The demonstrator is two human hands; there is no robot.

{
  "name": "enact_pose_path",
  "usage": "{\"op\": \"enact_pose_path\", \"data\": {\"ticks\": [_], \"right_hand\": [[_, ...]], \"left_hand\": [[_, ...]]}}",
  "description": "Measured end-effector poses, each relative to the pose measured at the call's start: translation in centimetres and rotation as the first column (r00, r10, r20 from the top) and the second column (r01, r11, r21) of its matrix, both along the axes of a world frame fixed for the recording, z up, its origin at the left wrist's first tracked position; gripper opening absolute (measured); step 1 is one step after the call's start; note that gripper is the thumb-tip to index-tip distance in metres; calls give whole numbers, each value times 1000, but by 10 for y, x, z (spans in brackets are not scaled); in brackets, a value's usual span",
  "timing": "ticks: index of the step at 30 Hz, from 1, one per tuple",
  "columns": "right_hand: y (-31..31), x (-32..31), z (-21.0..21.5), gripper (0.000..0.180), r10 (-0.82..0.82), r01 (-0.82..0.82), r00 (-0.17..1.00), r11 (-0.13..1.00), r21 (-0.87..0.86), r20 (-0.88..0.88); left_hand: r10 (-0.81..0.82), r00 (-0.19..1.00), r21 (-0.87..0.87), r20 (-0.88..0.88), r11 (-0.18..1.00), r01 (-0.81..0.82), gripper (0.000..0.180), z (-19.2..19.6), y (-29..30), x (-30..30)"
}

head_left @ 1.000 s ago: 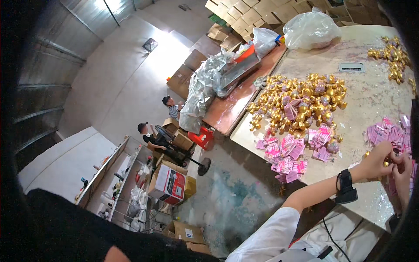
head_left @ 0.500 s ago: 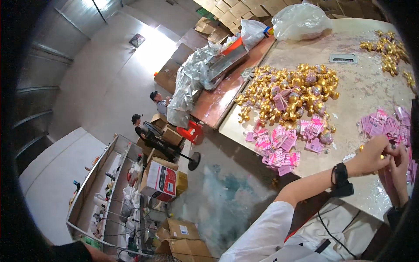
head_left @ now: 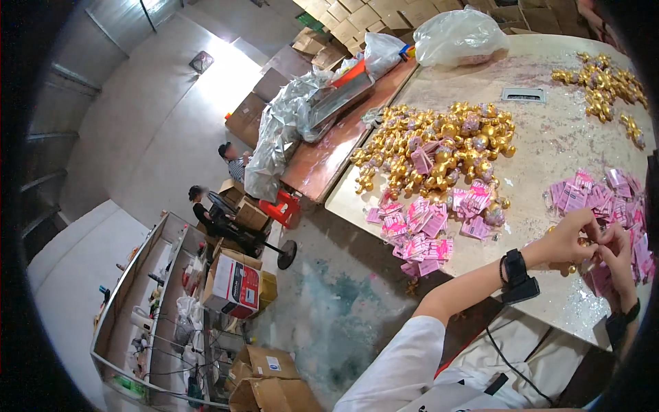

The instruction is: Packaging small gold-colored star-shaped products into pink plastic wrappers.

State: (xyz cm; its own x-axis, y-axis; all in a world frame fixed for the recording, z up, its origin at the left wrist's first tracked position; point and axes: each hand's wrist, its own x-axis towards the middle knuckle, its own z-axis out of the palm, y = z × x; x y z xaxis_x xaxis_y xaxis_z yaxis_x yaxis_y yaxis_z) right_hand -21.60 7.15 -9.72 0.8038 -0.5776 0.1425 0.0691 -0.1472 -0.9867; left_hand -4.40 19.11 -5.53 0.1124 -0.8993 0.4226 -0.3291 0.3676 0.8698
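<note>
My left hand (head_left: 571, 239) and my right hand (head_left: 616, 255) meet over the right side of the table (head_left: 528, 147), fingertips pinched close together. Gold glints (head_left: 585, 242) show between the fingers of my left hand, which seems closed round a small gold figurine, mostly hidden. My right thumb and fingers press on something too small to make out. Just behind the hands lies a pile of pink printed cards (head_left: 573, 196) in clear wrappers. Left of them is a large heap of shiny gold bear-like figurines (head_left: 439, 147), with more pink cards (head_left: 429, 226) at its near edge.
More gold figurines (head_left: 604, 82) lie at the far right. A clear plastic bag (head_left: 460, 38) stands at the table's far edge. Silver glitter (head_left: 570, 309) is scattered near me. On the left are a fan (head_left: 226, 206), cartons (head_left: 274, 384), a workbench (head_left: 147, 302) and two people (head_left: 235, 161).
The whole view has shifted slightly, so the table and heaps sit farther left. My hands stay together, with the fingers a little rearranged and the right hand showing more.
</note>
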Motion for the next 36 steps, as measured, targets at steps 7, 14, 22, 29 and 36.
{"op": "enact_pose_path", "data": {"ticks": [7, 14, 22, 29, 36], "right_hand": [[6, 8, -17, 17, 47, -48, 972, 999, -4, 231], [10, 9, -8, 14, 77, -89, 989, 992, 90, 126], [14, 7, -18, 16, 72, -86, 987, 992, 91, 147], [25, 16, 36, 9, 26, -7, 998, 956, -292, 60], [14, 25, 57, 22, 91, -97, 993, 992, 84, 72]], "left_hand": [[-30, 999, 95, 33, 995, 27, 41, 4, 5, 1], [-6, 997, 105, 83, 995, -2, 48, 10, 8, -1], [82, 990, 70, 112, 993, -90, 53, 9, 14, -5], [6, 995, 331, 95, 943, -37, 54, 13, 11, 2], [143, 835, 5, 531, 985, -172, 42, 24, 21, 4]]}}
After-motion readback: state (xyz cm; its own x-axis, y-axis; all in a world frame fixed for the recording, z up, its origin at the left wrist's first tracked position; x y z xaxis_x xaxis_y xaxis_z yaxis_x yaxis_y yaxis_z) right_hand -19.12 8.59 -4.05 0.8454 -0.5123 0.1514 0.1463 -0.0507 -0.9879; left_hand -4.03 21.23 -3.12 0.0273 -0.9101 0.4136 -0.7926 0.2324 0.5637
